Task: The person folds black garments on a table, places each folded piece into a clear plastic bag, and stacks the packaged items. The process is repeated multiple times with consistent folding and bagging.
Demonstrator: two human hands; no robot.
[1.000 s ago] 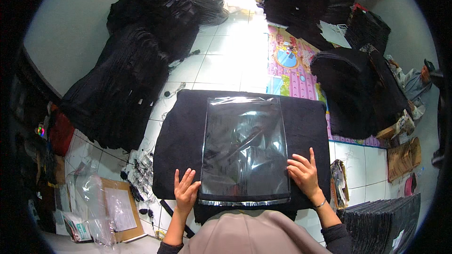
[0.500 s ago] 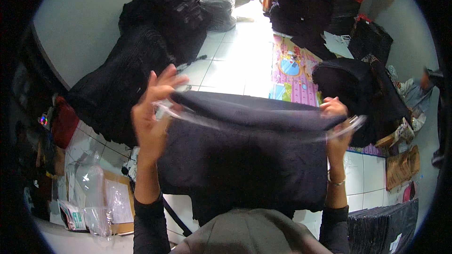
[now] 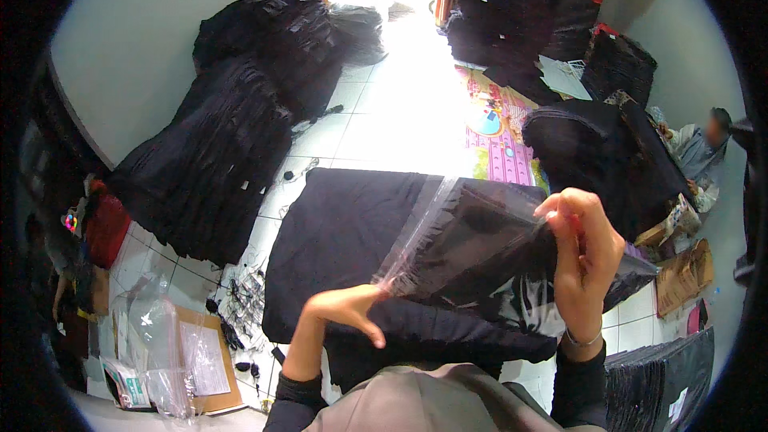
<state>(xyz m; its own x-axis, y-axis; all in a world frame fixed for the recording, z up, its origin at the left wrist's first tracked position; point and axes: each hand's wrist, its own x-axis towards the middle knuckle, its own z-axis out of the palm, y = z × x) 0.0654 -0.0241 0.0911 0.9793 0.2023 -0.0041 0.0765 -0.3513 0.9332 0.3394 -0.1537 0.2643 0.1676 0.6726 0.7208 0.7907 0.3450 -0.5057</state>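
Your clear plastic bag [image 3: 480, 244] slants over the right part of the folded black cloth [image 3: 344, 224]; it is glossy, looks dark through its middle, and has a wrinkled see-through band along its left edge and bright creases low on the right. Your right hand [image 3: 588, 252] has its grip clamped on the bag, fingertips pinched together. Your left hand [image 3: 348, 306] touches the bag's lower left corner, its grip apart, thumb spread from the fingers. Beyond the cloth lie white floor tiles [image 3: 364, 132] and a colourful patterned mat [image 3: 508, 160].
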